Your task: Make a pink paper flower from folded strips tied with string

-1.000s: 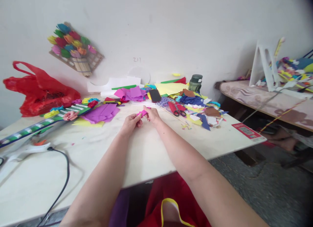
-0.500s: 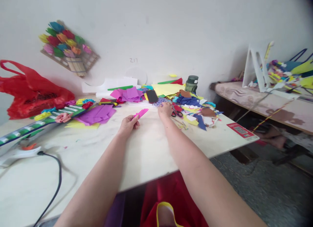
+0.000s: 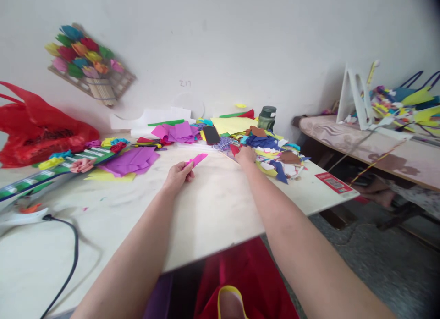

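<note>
Change: right hand [image 3: 246,155] is moving further right, off the purple string onto the red scissors [image 3: 235,149].
Left hand [image 3: 178,174]: grip is pinching the pink paper strip [image 3: 197,160] above the bench [image 3: 213,204].
Right grip: is closing over the scissors; clamped or not, cannot tell.

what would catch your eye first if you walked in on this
Probably the red plastic bag at the table's far left, and the bright paper flowers hung on the wall above it. Then the heap of coloured paper scraps where the right hand rests, while the left hand pinches a pink paper strip.
</note>
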`<action>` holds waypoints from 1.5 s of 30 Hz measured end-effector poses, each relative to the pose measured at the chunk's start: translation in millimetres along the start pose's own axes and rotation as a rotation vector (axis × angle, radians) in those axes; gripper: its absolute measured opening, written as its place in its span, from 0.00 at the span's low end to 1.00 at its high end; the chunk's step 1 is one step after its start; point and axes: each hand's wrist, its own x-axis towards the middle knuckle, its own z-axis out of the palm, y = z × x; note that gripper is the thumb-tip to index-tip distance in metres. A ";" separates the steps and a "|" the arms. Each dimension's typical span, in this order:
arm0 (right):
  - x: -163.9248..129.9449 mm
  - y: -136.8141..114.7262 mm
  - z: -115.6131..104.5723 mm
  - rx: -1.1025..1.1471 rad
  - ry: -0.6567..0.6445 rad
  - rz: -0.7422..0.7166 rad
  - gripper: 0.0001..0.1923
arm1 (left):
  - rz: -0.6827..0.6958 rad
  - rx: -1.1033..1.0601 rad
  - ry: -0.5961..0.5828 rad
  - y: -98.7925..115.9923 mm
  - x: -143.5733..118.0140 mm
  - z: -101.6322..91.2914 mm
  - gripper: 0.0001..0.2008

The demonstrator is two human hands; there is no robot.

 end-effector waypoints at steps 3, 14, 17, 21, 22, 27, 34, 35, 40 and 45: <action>2.2 2.3 -3.0 0.016 -0.031 -0.003 0.25 | -0.003 -0.001 -0.005 1.1 -1.3 0.2 0.21; 22.2 29.7 -1.7 -0.071 -0.039 -0.104 0.14 | -0.003 0.039 -0.023 0.8 -0.2 0.2 0.21; 26.9 29.7 -2.9 -0.146 -0.069 -0.153 0.14 | -0.003 0.042 -0.025 0.2 -0.5 0.1 0.21; 34.0 29.0 -5.8 -0.137 -0.050 -0.093 0.14 | -0.011 0.032 -0.019 2.3 -1.9 0.9 0.21; 35.9 29.0 -7.1 -0.110 -0.044 -0.074 0.14 | -0.010 0.033 -0.019 3.0 -2.1 1.1 0.21; 42.0 29.4 -17.7 0.018 0.030 0.023 0.15 | -0.008 0.020 -0.010 4.6 -2.3 1.9 0.21; 29.3 13.2 -27.5 -0.172 0.053 -0.083 0.16 | -0.005 0.031 -0.005 1.6 -1.1 1.2 0.20; 25.9 7.9 -27.2 -0.137 -0.043 -0.141 0.15 | -0.003 0.033 -0.006 1.2 -0.9 1.1 0.20; 8.7 -14.6 -17.7 -0.173 -0.184 -0.438 0.12 | 0.000 0.036 -0.005 2.5 -1.5 1.2 0.21; 5.5 -17.1 -7.9 -0.227 -0.081 -0.464 0.15 | -0.011 0.030 -0.010 4.1 -2.2 1.9 0.21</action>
